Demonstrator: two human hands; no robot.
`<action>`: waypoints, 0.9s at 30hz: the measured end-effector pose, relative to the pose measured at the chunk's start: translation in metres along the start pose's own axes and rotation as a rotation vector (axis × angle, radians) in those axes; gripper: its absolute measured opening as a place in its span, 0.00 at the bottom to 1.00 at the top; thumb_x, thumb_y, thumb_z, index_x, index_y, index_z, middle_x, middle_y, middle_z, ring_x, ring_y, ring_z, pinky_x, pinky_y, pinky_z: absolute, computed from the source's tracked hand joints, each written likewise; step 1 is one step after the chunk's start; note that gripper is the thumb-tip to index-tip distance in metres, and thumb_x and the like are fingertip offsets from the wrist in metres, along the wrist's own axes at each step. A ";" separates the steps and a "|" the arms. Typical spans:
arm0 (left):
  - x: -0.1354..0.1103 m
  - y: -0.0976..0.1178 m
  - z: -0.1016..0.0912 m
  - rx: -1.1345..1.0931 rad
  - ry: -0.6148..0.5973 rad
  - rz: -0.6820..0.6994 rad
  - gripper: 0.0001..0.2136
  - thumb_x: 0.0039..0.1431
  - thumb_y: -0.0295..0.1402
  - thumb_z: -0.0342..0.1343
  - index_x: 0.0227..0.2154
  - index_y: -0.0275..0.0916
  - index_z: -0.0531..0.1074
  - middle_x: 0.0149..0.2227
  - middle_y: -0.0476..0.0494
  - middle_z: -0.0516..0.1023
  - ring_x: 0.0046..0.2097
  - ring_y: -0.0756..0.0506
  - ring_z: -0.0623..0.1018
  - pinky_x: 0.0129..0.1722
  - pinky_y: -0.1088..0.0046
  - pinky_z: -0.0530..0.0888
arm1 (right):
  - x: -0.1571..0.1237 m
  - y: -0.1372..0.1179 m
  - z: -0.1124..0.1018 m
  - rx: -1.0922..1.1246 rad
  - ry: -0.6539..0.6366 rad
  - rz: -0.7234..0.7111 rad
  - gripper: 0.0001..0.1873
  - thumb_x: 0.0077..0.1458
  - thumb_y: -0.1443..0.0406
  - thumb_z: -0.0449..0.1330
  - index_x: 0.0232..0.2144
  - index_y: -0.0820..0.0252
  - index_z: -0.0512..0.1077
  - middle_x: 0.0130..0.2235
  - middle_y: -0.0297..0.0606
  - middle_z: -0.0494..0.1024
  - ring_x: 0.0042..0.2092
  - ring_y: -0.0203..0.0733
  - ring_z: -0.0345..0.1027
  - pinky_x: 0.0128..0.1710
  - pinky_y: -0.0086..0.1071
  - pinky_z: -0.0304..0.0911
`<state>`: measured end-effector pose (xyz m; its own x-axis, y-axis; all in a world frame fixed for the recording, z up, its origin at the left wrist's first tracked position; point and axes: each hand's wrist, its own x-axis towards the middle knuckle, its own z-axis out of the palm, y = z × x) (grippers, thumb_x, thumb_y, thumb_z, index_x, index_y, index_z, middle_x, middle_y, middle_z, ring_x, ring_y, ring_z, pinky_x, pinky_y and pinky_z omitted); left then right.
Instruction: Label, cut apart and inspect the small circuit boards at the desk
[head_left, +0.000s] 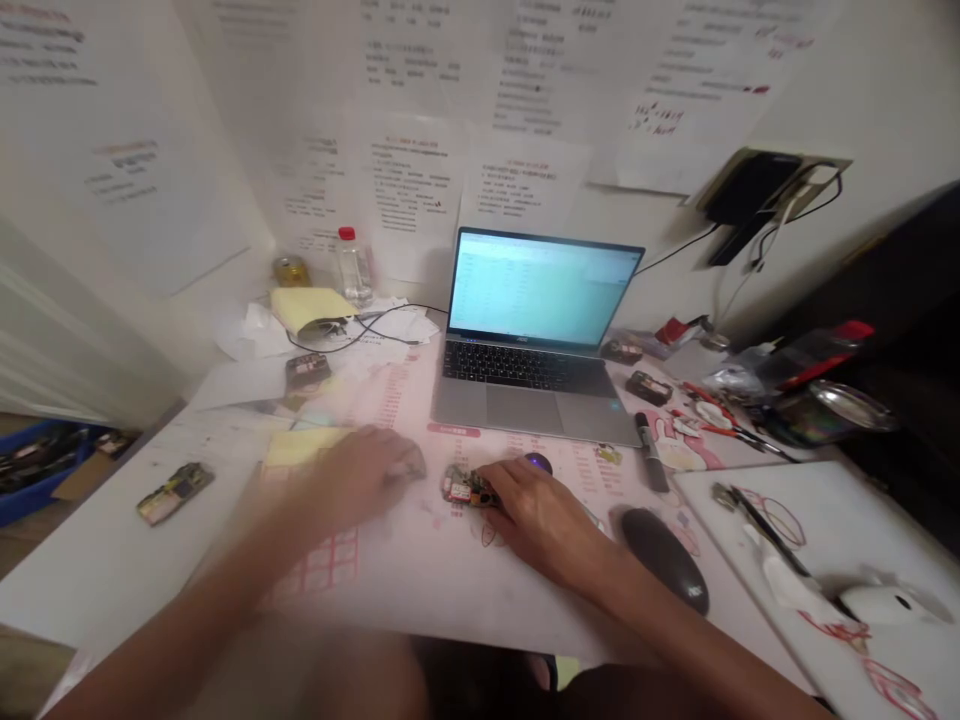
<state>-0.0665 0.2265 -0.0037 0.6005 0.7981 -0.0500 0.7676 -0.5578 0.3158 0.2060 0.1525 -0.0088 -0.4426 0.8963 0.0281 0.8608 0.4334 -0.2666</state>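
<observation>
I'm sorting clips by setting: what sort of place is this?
Probably a desk used for electronics work: the right hand holds a small circuit board, an open laptop stands behind it, and printed papers hang on the wall.

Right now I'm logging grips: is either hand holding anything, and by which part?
The right hand holds a small circuit board by its right end; the left hand is too blurred to tell.

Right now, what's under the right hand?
A small circuit board: its left part sticks out, above the pink printed mat. The right hand covers its other end, so that part, and whatever is beneath the palm, can't be seen.
</observation>
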 end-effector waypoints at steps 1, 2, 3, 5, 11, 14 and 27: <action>0.002 -0.004 0.000 0.002 0.016 0.001 0.09 0.63 0.29 0.59 0.43 0.45 0.80 0.49 0.41 0.83 0.52 0.35 0.79 0.54 0.54 0.72 | 0.000 0.000 0.000 -0.005 0.002 0.005 0.14 0.62 0.74 0.64 0.50 0.61 0.73 0.48 0.46 0.82 0.52 0.56 0.75 0.52 0.47 0.72; 0.003 -0.007 -0.001 0.004 0.031 0.006 0.09 0.63 0.29 0.59 0.43 0.45 0.80 0.49 0.42 0.83 0.52 0.35 0.79 0.55 0.54 0.71 | -0.001 0.000 0.001 -0.006 0.005 0.009 0.15 0.62 0.74 0.64 0.50 0.61 0.73 0.48 0.47 0.81 0.52 0.56 0.75 0.52 0.47 0.72; 0.004 -0.010 -0.001 0.008 0.041 0.009 0.09 0.63 0.29 0.59 0.44 0.46 0.80 0.49 0.42 0.83 0.52 0.35 0.79 0.56 0.54 0.71 | -0.001 0.000 0.002 -0.003 0.010 0.013 0.15 0.61 0.74 0.64 0.50 0.61 0.73 0.49 0.47 0.81 0.52 0.57 0.75 0.52 0.48 0.72; 0.006 -0.012 -0.001 0.015 0.056 -0.006 0.10 0.64 0.30 0.59 0.46 0.46 0.80 0.48 0.42 0.83 0.52 0.35 0.79 0.57 0.53 0.71 | -0.002 0.001 0.003 0.007 0.020 0.021 0.17 0.60 0.75 0.64 0.51 0.61 0.72 0.49 0.47 0.81 0.53 0.56 0.75 0.53 0.48 0.72; 0.005 -0.004 -0.003 0.000 0.037 -0.026 0.15 0.64 0.31 0.58 0.53 0.40 0.77 0.53 0.36 0.81 0.55 0.34 0.79 0.57 0.55 0.73 | 0.004 0.001 0.003 0.057 -0.070 0.051 0.21 0.62 0.73 0.64 0.56 0.61 0.70 0.54 0.49 0.80 0.56 0.56 0.74 0.54 0.45 0.71; 0.002 -0.002 -0.003 -0.031 0.001 -0.022 0.13 0.63 0.29 0.57 0.49 0.43 0.78 0.49 0.40 0.82 0.53 0.36 0.79 0.56 0.57 0.73 | 0.008 -0.006 -0.001 0.044 -0.128 0.020 0.18 0.63 0.74 0.61 0.54 0.62 0.72 0.51 0.48 0.81 0.54 0.55 0.75 0.52 0.43 0.70; -0.042 0.052 0.025 -0.112 -0.061 -0.005 0.16 0.56 0.25 0.57 0.46 0.44 0.78 0.48 0.40 0.83 0.54 0.34 0.79 0.58 0.51 0.73 | 0.075 -0.026 -0.029 -0.011 0.020 0.042 0.10 0.61 0.72 0.59 0.46 0.63 0.71 0.45 0.49 0.81 0.45 0.51 0.76 0.44 0.37 0.68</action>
<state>-0.0463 0.1582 -0.0091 0.6118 0.7836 -0.1081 0.7429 -0.5222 0.4188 0.1573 0.2110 0.0283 -0.4009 0.9154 0.0361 0.8813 0.3961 -0.2577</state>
